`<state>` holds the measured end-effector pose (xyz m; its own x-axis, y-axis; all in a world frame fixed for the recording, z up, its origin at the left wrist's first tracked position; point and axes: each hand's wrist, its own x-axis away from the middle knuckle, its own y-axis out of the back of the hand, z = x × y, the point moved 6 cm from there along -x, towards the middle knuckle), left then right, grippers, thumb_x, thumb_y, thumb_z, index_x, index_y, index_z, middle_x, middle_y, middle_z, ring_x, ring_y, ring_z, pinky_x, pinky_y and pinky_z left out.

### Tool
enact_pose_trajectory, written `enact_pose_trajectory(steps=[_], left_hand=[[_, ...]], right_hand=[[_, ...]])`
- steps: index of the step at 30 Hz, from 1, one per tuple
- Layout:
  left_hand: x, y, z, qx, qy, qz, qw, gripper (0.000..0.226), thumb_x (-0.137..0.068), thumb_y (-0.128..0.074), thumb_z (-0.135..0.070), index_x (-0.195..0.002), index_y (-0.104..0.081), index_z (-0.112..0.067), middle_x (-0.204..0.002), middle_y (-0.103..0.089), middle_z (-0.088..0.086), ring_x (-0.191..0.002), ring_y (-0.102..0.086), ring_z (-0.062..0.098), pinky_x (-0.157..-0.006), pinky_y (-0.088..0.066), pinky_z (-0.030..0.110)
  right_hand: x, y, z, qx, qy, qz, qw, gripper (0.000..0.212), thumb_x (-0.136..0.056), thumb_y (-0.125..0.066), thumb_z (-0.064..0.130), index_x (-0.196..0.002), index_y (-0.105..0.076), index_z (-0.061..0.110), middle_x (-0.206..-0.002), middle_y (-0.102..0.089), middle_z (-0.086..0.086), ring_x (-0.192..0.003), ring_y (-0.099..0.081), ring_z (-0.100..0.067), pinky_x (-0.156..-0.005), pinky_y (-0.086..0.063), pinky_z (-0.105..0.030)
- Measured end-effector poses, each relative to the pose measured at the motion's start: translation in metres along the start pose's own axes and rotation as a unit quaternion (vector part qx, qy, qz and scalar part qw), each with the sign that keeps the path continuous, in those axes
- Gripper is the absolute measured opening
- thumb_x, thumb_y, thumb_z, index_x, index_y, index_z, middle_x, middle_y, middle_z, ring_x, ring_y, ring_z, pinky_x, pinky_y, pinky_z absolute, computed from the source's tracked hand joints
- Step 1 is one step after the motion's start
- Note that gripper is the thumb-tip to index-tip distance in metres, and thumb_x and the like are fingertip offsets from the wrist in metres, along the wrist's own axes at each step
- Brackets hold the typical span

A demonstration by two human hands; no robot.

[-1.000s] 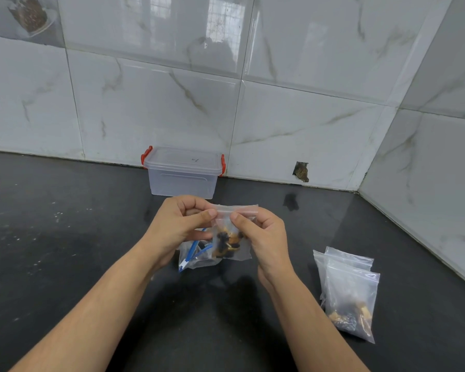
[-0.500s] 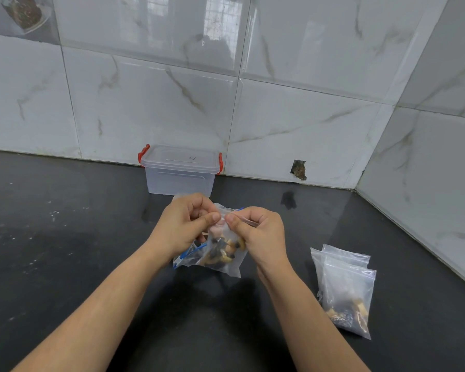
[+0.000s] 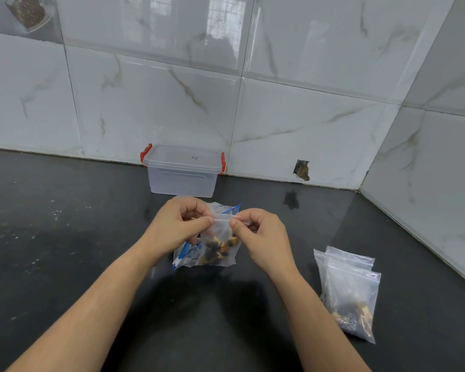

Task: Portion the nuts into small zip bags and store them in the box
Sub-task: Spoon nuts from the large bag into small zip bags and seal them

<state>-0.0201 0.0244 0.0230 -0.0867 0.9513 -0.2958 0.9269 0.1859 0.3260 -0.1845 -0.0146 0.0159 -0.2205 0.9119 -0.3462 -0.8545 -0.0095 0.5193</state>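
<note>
- Small zip bag [image 3: 217, 238] hung upright between both hands, seal strip on top running left-right, nuts [image 3: 218, 247] pooled at its bottom.
- Left hand [image 3: 178, 228] pinched the seal's left end, thumb against curled fingers.
- Right hand [image 3: 261, 234] pinched the right end likewise.
- Larger blue-zip bag [image 3: 184, 257] lay under the hands.
- Lidded box [image 3: 183, 170] stood beyond the hands; filled bags [image 3: 350, 292] lay right of the right hand.

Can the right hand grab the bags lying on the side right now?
Probably not yet. The right hand is busy pinching the zip bag together with the left hand. The filled bags lie uncovered on the counter, so nothing else blocks them.
</note>
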Motion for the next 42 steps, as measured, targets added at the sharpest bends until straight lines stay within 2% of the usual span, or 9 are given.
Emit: enact_pose_trajectory(steps=[5,10,16,20,23,28,33,37,42], left_hand=[[-0.001,-0.001,0.0,-0.019,-0.002,-0.011,1.0,0.012,-0.083,-0.068,-0.008,-0.073,-0.068,-0.016,-0.066,-0.067,0.001,-0.057,-0.06,0.007,-0.048,-0.046,0.014],[0.0,-0.002,-0.001,-0.04,-0.005,-0.013,0.999,0.012,-0.084,-0.067,-0.008,-0.076,-0.067,-0.017,-0.065,-0.067,-0.003,-0.057,-0.06,0.003,-0.049,-0.045,0.012],[-0.002,-0.002,0.001,-0.014,0.002,-0.018,1.0,0.011,-0.082,-0.07,-0.009,-0.072,-0.071,-0.016,-0.062,-0.069,0.0,-0.055,-0.059,0.004,-0.047,-0.045,0.013],[-0.003,-0.004,0.002,-0.016,0.013,-0.006,1.0,0.007,-0.082,-0.07,-0.012,-0.076,-0.072,-0.008,-0.067,-0.071,0.006,-0.055,-0.06,0.005,-0.048,-0.048,0.015],[-0.002,-0.004,0.006,-0.013,0.025,-0.012,1.0,0.006,-0.082,-0.07,-0.012,-0.078,-0.072,-0.008,-0.068,-0.071,0.007,-0.054,-0.06,0.004,-0.049,-0.049,0.016],[0.0,-0.001,0.002,-0.003,0.019,-0.034,0.999,0.01,-0.084,-0.068,-0.009,-0.075,-0.07,-0.014,-0.069,-0.07,0.003,-0.055,-0.061,0.004,-0.047,-0.046,0.014],[0.001,0.002,-0.012,-0.016,0.009,-0.062,0.998,0.012,-0.085,-0.067,-0.014,-0.074,-0.068,-0.02,-0.074,-0.071,0.002,-0.067,-0.065,0.013,-0.051,-0.049,0.016],[0.005,-0.019,-0.03,0.02,0.007,-0.002,1.0,0.004,-0.086,-0.065,-0.009,-0.084,-0.068,-0.009,-0.071,-0.069,0.008,-0.059,-0.06,0.009,-0.052,-0.051,0.02],[0.018,-0.078,-0.05,0.006,-0.019,0.109,0.994,0.004,-0.088,-0.063,-0.009,-0.086,-0.065,-0.007,-0.078,-0.067,0.016,-0.067,-0.063,0.02,-0.056,-0.056,0.022]], right_hand=[[-0.001,-0.003,0.002,-0.041,0.004,0.019,0.999,0.01,-0.086,-0.063,0.021,-0.085,-0.073,0.018,-0.077,-0.069,0.008,-0.071,-0.063,-0.004,-0.067,-0.052,-0.024],[0.001,-0.004,0.005,-0.104,0.009,0.046,0.994,0.007,-0.083,-0.071,0.024,-0.077,-0.071,0.028,-0.08,-0.071,0.004,-0.074,-0.065,-0.01,-0.067,-0.052,-0.025],[0.0,0.002,0.005,-0.096,-0.002,0.011,0.995,0.023,-0.077,-0.077,0.018,-0.058,-0.068,0.029,-0.06,-0.065,0.006,-0.061,-0.058,-0.006,-0.06,-0.045,-0.024],[-0.003,0.006,0.003,-0.071,-0.009,0.031,0.997,0.009,-0.083,-0.071,0.015,-0.077,-0.076,0.02,-0.07,-0.069,0.009,-0.07,-0.063,-0.004,-0.07,-0.049,-0.022],[-0.004,0.005,0.002,-0.016,0.003,0.082,0.997,0.016,-0.09,-0.061,0.011,-0.095,-0.076,0.015,-0.086,-0.071,0.008,-0.087,-0.066,-0.009,-0.084,-0.05,-0.026],[-0.003,0.019,0.0,0.023,-0.045,-0.018,0.999,0.012,-0.085,-0.069,0.024,-0.075,-0.074,0.025,-0.071,-0.069,0.007,-0.072,-0.063,-0.012,-0.07,-0.05,-0.028],[0.002,0.032,0.021,0.052,-0.021,-0.034,0.998,0.016,-0.087,-0.065,0.021,-0.073,-0.072,0.024,-0.064,-0.065,0.01,-0.065,-0.061,-0.007,-0.065,-0.046,-0.023],[0.02,0.061,0.018,0.011,-0.027,-0.054,0.998,0.015,-0.086,-0.067,0.022,-0.073,-0.07,0.027,-0.062,-0.071,0.005,-0.066,-0.069,-0.009,-0.074,-0.055,-0.03],[0.064,0.108,-0.009,0.012,-0.06,-0.08,0.995,0.014,-0.087,-0.067,0.021,-0.074,-0.07,0.025,-0.058,-0.069,0.003,-0.059,-0.066,-0.009,-0.064,-0.051,-0.028]])
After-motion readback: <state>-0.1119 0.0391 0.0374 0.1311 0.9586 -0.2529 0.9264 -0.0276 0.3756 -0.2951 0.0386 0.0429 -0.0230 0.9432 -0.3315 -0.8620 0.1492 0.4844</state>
